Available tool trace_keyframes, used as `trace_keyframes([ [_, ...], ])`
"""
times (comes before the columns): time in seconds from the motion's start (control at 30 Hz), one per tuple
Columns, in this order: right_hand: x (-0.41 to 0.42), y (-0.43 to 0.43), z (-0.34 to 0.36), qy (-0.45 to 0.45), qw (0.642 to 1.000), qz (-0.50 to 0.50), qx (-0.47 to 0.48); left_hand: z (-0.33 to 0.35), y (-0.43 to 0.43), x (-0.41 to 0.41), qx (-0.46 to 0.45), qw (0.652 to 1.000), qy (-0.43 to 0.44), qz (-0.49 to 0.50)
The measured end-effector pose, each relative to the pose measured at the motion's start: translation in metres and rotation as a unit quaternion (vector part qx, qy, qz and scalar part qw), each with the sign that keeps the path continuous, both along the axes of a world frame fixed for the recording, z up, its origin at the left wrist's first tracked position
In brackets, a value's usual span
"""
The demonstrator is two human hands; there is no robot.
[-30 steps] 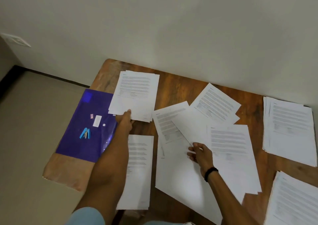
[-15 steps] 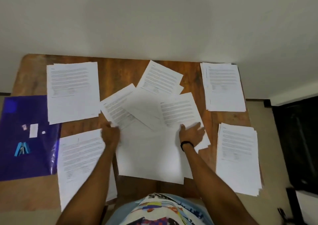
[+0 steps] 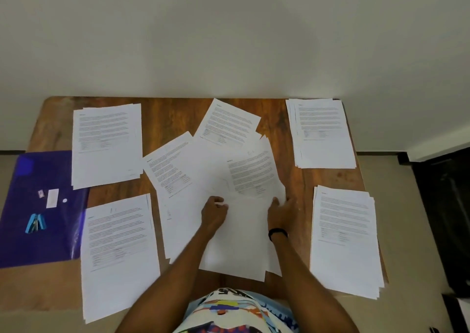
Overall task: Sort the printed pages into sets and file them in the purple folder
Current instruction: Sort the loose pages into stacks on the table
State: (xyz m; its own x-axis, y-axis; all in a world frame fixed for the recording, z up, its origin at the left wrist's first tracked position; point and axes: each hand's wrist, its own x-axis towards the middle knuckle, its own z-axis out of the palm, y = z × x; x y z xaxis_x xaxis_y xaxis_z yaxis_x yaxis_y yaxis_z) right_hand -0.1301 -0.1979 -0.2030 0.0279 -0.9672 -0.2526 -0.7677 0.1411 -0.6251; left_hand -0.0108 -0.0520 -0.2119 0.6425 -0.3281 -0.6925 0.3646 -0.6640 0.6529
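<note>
Sorting is judged to be under way. Four squared stacks [image 3: 346, 238] of printed pages are set toward the corners of the wooden table [image 3: 173, 119], and a loose fan of pages [image 3: 183, 180] is spread across the middle, reaching the near edge.

The left hand [image 3: 215, 212] is laid on this fan with its fingers curled; whether a sheet is pinched cannot be told. The right hand [image 3: 283, 212] is pressed flat on the sheets with straight fingers, and nothing is gripped by it. The purple folder [image 3: 30, 246] is placed at the left edge, partly overhanging it, with what looks like a blue stapler [image 3: 35, 223] on top.

The step would be done best if a single sheet were slid free under one fingertip while the rest are pinned by the flat hand (thin, smooth paper tends to cling and travel in pairs). Its heading should be read before it is laid on a stack. The folder's plastic is glossy and probably slippery, while the table's grain looks matt.
</note>
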Motion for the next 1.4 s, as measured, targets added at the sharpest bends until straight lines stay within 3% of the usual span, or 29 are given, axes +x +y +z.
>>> trace_keyframes([
  [0.17, -0.014, -0.026, 0.02, -0.039, 0.997, 0.021, -0.067, -0.003, -0.014, 0.002, 0.029, 0.993, 0.066, -0.091],
  [0.33, -0.039, -0.061, 0.039, -0.162, 0.985, -0.056, 0.028, 0.006, -0.018, -0.003, 0.04, 0.994, 0.045, -0.091],
  [0.4, -0.047, -0.068, 0.051, -0.278, 0.951, -0.114, 0.067, 0.018, -0.028, -0.004, 0.015, 0.999, 0.019, -0.044],
  [0.47, -0.055, -0.074, 0.059, -0.393, 0.895, -0.16, 0.139, 0.033, -0.043, -0.006, -0.037, 0.999, 0.025, 0.009],
  [0.6, -0.069, -0.078, 0.058, -0.532, 0.781, -0.164, 0.284, 0.063, -0.071, -0.002, -0.144, 0.979, 0.13, 0.057],
  [0.67, -0.08, -0.08, 0.056, -0.559, 0.75, -0.167, 0.312, 0.077, -0.078, 0.003, -0.177, 0.964, 0.192, 0.054],
  [0.73, -0.084, -0.079, 0.061, -0.538, 0.76, -0.134, 0.338, 0.088, -0.081, 0.009, -0.227, 0.932, 0.271, 0.074],
  [0.83, -0.077, -0.061, 0.073, -0.455, 0.838, -0.072, 0.293, 0.097, -0.08, 0.015, -0.331, 0.863, 0.36, 0.125],
  [0.93, -0.074, -0.036, 0.072, -0.335, 0.919, -0.032, 0.204, 0.107, -0.071, 0.024, -0.356, 0.865, 0.333, 0.124],
  [1.0, -0.077, -0.023, 0.063, -0.268, 0.945, 0.002, 0.188, 0.114, -0.062, 0.026, -0.398, 0.858, 0.318, 0.063],
  [1.03, -0.078, -0.02, 0.061, -0.256, 0.947, 0.025, 0.192, 0.115, -0.058, 0.024, -0.4, 0.87, 0.284, 0.043],
  [1.07, -0.08, -0.019, 0.062, -0.255, 0.945, 0.048, 0.2, 0.11, -0.054, 0.023, -0.373, 0.903, 0.212, 0.024],
  [1.13, -0.079, -0.023, 0.072, -0.299, 0.919, 0.11, 0.23, 0.1, -0.044, 0.022, -0.303, 0.95, 0.081, 0.004],
  [1.23, -0.069, -0.036, 0.084, -0.34, 0.874, 0.233, 0.256, 0.097, -0.028, 0.024, -0.278, 0.959, 0.053, 0.011],
  [1.4, -0.047, -0.042, 0.075, -0.295, 0.881, 0.262, 0.262, 0.108, -0.009, 0.032, -0.282, 0.958, 0.035, -0.034],
])
